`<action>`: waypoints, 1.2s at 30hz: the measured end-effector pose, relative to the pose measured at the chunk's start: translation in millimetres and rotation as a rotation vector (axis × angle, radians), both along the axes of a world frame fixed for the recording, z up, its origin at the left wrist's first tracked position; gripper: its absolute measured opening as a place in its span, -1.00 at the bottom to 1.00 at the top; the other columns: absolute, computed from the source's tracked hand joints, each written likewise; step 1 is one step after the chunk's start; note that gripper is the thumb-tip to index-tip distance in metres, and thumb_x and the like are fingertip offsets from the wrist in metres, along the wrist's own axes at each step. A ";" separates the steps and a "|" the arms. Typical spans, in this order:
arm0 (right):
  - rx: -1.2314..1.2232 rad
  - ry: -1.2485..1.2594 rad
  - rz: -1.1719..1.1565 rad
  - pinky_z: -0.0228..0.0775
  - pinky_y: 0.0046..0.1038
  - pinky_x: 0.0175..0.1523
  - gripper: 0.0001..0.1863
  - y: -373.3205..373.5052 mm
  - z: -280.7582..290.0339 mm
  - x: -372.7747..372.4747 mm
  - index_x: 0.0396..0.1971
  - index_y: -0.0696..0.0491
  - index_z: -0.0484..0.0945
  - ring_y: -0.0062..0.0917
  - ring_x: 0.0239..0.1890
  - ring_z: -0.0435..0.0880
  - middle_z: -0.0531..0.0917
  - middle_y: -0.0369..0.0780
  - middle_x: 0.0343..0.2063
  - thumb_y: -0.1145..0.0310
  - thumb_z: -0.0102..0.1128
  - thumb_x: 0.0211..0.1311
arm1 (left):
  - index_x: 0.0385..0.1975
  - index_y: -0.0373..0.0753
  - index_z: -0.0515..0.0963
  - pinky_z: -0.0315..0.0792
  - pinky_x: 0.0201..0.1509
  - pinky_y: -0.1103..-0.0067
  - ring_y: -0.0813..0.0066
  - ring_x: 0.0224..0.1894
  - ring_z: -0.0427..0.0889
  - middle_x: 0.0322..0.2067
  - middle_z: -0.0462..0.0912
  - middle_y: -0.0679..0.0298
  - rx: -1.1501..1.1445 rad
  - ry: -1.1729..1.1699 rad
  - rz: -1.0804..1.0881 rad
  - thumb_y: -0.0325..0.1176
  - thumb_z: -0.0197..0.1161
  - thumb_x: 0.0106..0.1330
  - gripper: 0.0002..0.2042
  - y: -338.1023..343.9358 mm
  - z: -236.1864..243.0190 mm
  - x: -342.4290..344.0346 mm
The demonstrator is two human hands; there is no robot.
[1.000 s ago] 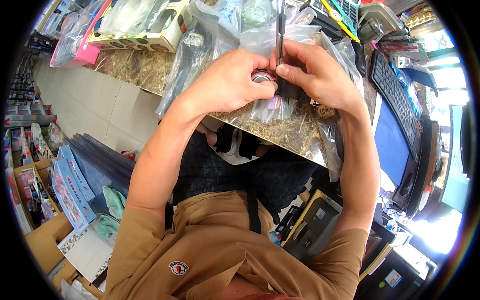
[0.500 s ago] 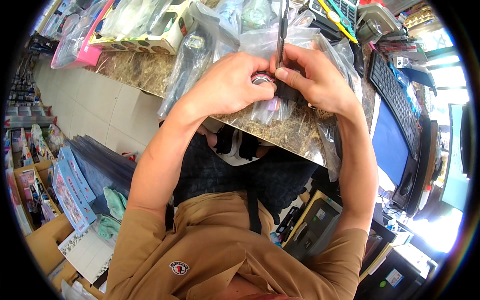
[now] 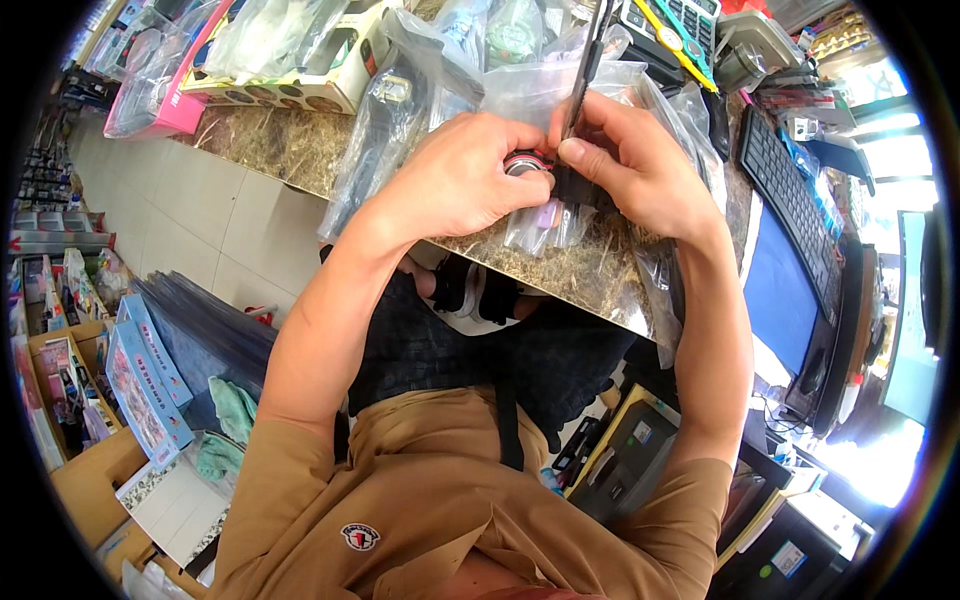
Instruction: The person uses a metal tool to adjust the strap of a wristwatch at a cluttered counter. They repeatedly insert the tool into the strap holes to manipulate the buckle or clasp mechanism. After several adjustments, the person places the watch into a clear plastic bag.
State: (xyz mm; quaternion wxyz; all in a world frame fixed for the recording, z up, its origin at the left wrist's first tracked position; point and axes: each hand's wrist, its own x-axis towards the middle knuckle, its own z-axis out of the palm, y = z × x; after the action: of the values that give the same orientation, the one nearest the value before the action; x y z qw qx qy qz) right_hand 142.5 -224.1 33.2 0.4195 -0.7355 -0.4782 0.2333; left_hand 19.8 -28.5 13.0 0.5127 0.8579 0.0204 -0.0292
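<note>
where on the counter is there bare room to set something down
Bare marbled counter shows at left, between the yellow box, the counter's edge and the long bag; and in front, between the small bag with something purple and the plastic drooping at right. Beyond the left hand and right hand it is crowded: bags, a calculator, a yellow watch.

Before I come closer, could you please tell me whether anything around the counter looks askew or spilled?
One clear plastic bag droops over the edge of the marbled counter near the right hand, instead of lying flat, so it looks askew. I see no spill.
</note>
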 end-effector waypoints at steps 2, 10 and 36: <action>0.013 -0.041 0.007 0.51 -0.33 0.02 -0.84 -0.3 -1.9 -2.3 -0.05 0.15 0.63 -0.43 -0.18 0.68 0.74 -0.16 -0.28 0.40 0.27 0.50 | -0.12 -0.29 0.76 0.55 -0.17 0.25 -0.05 -0.34 0.72 -0.43 0.72 -0.04 -0.006 -0.004 -0.003 -0.20 0.34 0.22 -0.66 0.0 -3.0 -2.3; 0.270 -0.176 -0.403 0.62 -0.47 0.02 -0.84 -10.3 10.6 -16.2 -0.19 0.17 0.73 -0.54 -0.16 0.83 0.82 -0.22 -0.29 0.46 0.44 0.28 | -0.04 -0.30 0.70 0.48 -0.25 0.45 0.50 -0.43 0.56 -0.49 0.66 0.18 0.082 -0.076 0.042 -0.28 0.36 0.35 -0.72 -5.0 -10.4 -5.7; 0.412 -0.906 -1.001 0.53 -0.44 -0.26 -0.73 -95.0 19.7 -104.3 -0.13 0.16 0.75 -0.35 -0.36 0.71 0.73 -0.11 -0.31 0.64 0.56 0.17 | -0.09 -0.18 0.71 0.51 -0.26 0.27 -0.04 -0.35 0.73 -0.41 0.73 0.03 0.103 -0.189 0.162 -0.19 0.27 0.43 -0.76 -20.9 -12.5 -14.9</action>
State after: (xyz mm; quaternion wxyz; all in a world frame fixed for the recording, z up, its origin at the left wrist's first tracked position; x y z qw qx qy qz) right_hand 38.2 -319.2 52.9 0.3667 -0.7975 -0.2444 -0.4120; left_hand 4.9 -49.4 0.5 0.4683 0.8775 0.0426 0.0943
